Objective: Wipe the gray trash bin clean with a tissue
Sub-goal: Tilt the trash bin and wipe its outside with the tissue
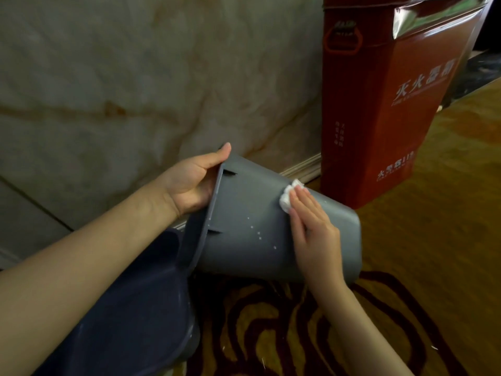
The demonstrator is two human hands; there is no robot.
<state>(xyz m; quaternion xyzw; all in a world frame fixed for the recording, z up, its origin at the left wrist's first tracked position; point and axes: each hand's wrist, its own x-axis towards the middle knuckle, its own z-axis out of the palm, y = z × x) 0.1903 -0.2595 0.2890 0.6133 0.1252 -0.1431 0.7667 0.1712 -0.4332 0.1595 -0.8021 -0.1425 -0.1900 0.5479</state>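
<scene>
Here I have the bin (244,229) tipped on its side and held up off the carpet (406,308), with its open mouth turned toward my left and its base pointing right, toward the red box (379,104). My left hand (192,183) grips the rim: the thumb lies over the top edge of the lip and the palm cups the opening, while the fingers go inside, where I cannot see them. My right hand (311,226) lies flat on the bin's outer wall, fingers straight and close together, pressing the tissue (288,196) against the gray plastic. The tissue is crumpled into a small white wad, and only its upper part peeps out past my fingertips, near the top edge of the wall. Small white specks dot the wall between the rim and my right hand, low on the side. Two short dark slots show just behind the rim.

Under my left forearm sits a dark blue tub (135,308), its rim touching or just beside the bin's lip; I cannot tell which. The red box stands upright against the marbled wall (135,90), just beyond the bin's base, with white lettering on its faces and a handle cut-out near the top. The carpet is gold with dark red swirls, and a few white flecks lie on it.
</scene>
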